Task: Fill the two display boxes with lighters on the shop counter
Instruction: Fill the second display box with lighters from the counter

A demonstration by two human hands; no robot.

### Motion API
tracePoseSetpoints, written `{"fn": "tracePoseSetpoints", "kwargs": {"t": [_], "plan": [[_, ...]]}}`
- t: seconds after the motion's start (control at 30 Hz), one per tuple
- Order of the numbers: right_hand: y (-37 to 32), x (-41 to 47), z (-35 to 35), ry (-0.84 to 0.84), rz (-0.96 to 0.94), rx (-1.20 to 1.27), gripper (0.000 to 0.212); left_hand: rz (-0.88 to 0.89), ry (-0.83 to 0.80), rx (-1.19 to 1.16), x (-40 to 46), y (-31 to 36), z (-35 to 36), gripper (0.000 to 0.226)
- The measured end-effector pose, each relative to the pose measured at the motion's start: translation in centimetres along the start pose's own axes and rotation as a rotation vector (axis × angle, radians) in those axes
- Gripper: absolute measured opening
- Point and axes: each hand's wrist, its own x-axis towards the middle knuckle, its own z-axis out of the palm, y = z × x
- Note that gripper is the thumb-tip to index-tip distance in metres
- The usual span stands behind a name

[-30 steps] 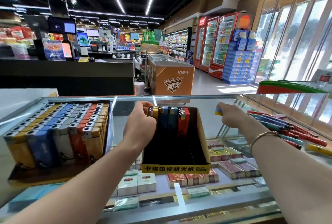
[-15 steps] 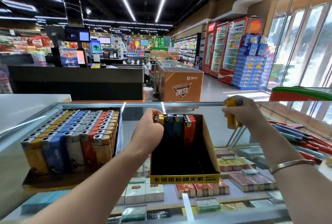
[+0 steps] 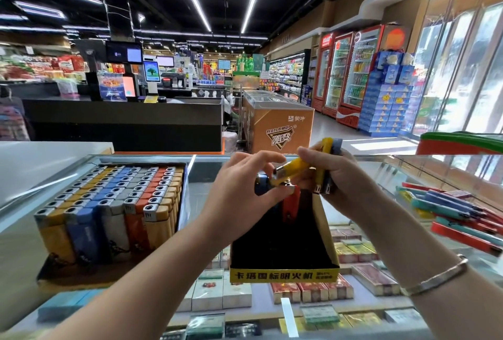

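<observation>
Above the nearly empty black cardboard display box [image 3: 283,255], the left hand [image 3: 239,198] pinched 1 yellow plastic lighter [image 3: 291,172]; the right hand [image 3: 337,179] gripped several more lighters [image 3: 325,165].

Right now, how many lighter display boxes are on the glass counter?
2. The full box stands at the left; the nearly empty box sits in the middle, under both hands, holding only a few lighters at its far end.

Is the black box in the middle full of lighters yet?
No. The black box is mostly empty: lighters show only at its far end, the dark floor bare.
</observation>
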Motion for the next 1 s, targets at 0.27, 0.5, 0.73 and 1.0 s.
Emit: {"fn": "tracePoseSetpoints", "kwargs": {"t": [0.27,0.5,0.73,1.0], "plan": [[0.2,0.0,0.3,-0.103,-0.006,0.005,0.019,-0.079,-0.015,-0.332,0.3,0.9,-1.0,0.020],[-0.1,-0.4,0.3,-0.062,-0.013,-0.154,0.013,-0.039,-0.120,-0.460,1.0,1.4,-2.6,0.012],[0.6,0.3,-0.5,0.318,-0.350,-0.610,0.010,-0.155,0.014,-0.158,1.5,-0.4,-4.1,0.018],[2.4,0.7,-0.7,0.169,-0.183,-0.715,0.010,-0.128,-0.113,0.116,1.0,-0.6,-4.1,0.017]]}}
